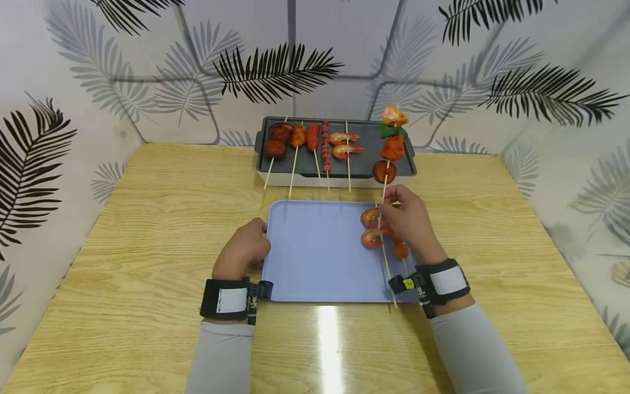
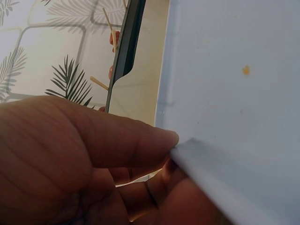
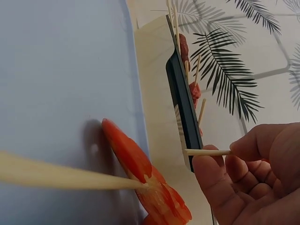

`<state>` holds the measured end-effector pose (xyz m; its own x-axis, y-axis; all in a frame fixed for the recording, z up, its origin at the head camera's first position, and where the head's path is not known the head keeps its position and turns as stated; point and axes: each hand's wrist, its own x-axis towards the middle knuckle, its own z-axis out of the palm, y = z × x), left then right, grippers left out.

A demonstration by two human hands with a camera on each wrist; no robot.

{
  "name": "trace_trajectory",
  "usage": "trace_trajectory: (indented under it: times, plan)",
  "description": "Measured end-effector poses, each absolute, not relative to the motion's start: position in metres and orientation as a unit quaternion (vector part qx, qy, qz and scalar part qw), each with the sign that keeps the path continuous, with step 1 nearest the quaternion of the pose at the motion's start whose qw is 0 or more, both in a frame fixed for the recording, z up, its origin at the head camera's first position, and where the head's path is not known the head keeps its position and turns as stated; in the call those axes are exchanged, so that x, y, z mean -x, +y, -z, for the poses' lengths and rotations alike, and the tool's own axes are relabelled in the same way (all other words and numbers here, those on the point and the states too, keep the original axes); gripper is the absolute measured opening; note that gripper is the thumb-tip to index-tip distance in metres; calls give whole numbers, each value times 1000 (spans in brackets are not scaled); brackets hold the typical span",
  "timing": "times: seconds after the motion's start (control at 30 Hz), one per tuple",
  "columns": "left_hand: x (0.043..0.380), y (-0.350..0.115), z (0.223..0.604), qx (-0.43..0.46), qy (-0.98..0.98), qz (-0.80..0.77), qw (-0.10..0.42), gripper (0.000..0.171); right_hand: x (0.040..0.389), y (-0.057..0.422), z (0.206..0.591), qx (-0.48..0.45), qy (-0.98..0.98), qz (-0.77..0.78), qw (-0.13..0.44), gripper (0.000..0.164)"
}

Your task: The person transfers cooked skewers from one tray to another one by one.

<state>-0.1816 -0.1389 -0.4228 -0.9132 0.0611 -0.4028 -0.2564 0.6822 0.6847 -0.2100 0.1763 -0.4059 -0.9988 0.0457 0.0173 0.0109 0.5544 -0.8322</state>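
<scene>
My left hand (image 1: pixel 244 243) grips the left rim of a pale blue tray (image 1: pixel 320 257); in the left wrist view its thumb (image 2: pixel 154 138) lies on the rim, with fingers underneath. My right hand (image 1: pixel 409 216) pinches the wooden stick of a mixed skewer (image 1: pixel 384 172) over the tray's far right corner. This skewer carries yellow-orange, green, red and round brownish pieces, which overlap the right end of the grill (image 1: pixel 366 160). The stick's lower end reaches past the tray's near edge. Below the right hand, a shrimp skewer (image 1: pixel 371 218) and a skewer with a round orange piece (image 1: pixel 401 250) lie on the tray, partly hidden.
Across the grill lie a skewer of round brown pieces (image 1: pixel 275 148), a chunky orange-brown skewer (image 1: pixel 298 135), a sausage skewer (image 1: pixel 313 137), a thin pink skewer (image 1: pixel 325 146) and another shrimp skewer (image 1: pixel 346 151). Their sticks overhang its front. A leaf-patterned covering (image 1: pixel 339 33) rises behind the wooden table (image 1: pixel 162 219).
</scene>
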Motion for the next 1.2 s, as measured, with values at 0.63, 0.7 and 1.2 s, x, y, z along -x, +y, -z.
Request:
trace_trajectory:
  times: [0.63, 0.7, 1.2]
  plan:
    - [184, -139, 422, 52, 897, -389, 203, 47, 198, 174, 407, 24, -880, -474, 23, 20]
    - [184, -139, 422, 52, 898, -388, 202, 46, 197, 173, 407, 24, -875, -484, 13, 21]
    - [184, -140, 425, 50, 896, -393, 200, 47, 179, 169, 414, -8, -872, -490, 5, 19]
